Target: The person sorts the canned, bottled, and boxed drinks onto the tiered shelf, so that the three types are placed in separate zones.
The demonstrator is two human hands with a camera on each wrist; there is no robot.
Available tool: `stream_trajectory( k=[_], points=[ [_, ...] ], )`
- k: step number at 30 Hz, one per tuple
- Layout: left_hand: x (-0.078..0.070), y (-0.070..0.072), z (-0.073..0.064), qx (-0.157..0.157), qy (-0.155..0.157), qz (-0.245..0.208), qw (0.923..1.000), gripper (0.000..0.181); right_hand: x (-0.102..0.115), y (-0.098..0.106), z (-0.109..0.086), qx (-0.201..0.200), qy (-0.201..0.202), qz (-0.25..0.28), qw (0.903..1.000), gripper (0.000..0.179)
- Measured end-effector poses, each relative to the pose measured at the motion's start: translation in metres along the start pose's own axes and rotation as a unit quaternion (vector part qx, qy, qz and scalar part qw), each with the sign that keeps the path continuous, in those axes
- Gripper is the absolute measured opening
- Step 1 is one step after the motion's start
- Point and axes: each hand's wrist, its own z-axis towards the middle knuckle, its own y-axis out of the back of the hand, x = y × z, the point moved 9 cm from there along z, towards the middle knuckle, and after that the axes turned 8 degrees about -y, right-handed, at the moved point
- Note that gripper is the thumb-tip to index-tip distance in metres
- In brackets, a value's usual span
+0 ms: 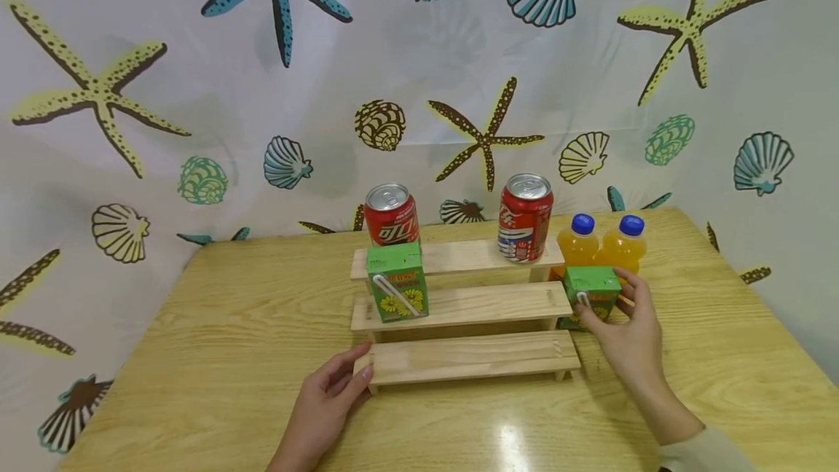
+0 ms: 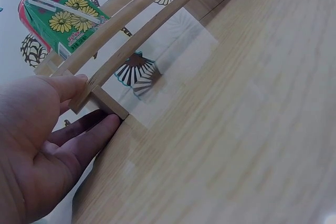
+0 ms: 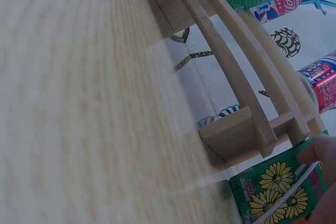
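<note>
A three-step wooden display rack (image 1: 465, 357) stands on the table. At its left end, my left hand (image 1: 328, 403) grips the lowest step, thumb on the board's edge and fingers at the leg, as the left wrist view shows. Just off the rack's right end, my right hand (image 1: 629, 333) holds a green drink carton (image 1: 590, 284) between thumb and fingers; a white straw runs across the flowered front (image 3: 278, 192). Another green drink carton (image 1: 398, 286) stands on the middle step at the left. Two red cola cans, one left (image 1: 392, 217) and one right (image 1: 526, 218), are on the top step.
Two orange drink bottles (image 1: 623, 246) with blue caps stand at the right, behind the held carton. A light wood-grain table (image 1: 249, 326) lies under everything. Behind it hangs a white cloth (image 1: 419, 42) printed with shells and starfish.
</note>
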Motion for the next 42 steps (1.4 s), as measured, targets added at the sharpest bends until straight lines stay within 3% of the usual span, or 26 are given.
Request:
stream_trajectory(
  k=[9,23,42],
  points=[
    [0.002,0.0,0.0001,-0.002,0.008,0.002,1.0,0.046,-0.005,-0.003,0.0017,0.013,-0.01,-0.007,0.9998,0.082],
    [0.001,-0.0002,-0.0002,-0.001,0.008,0.0,1.0,0.047,-0.0031,-0.0043,0.0024,0.013,0.015,-0.037,0.9991,0.078],
    [0.0012,0.0003,-0.0005,0.001,0.0,0.001,1.0,0.049,-0.0001,-0.0032,-0.0008,-0.022,0.04,-0.036,0.9983,0.069]
  ],
)
